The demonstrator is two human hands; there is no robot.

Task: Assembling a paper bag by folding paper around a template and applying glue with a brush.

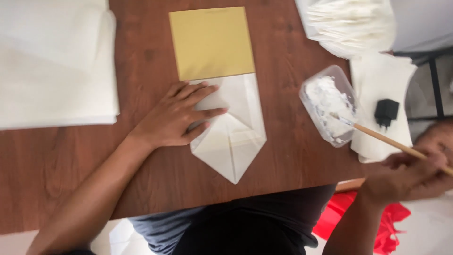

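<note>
The folded white paper (231,137) is pressed flat on the wooden table (61,165) by the left hand (177,118), fingers spread and released, just below a yellow card (211,42). A gluing step seems in hand. Further right, a brush (377,137) is grasped by the right hand (410,177), its tip dipped in the paste tub (328,104); a careful carry is probably needed.

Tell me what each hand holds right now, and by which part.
The right hand grips the brush by its wooden handle's far end, bristles in the paste tub. The left hand holds nothing, pressing flat on the folded white paper.
</note>
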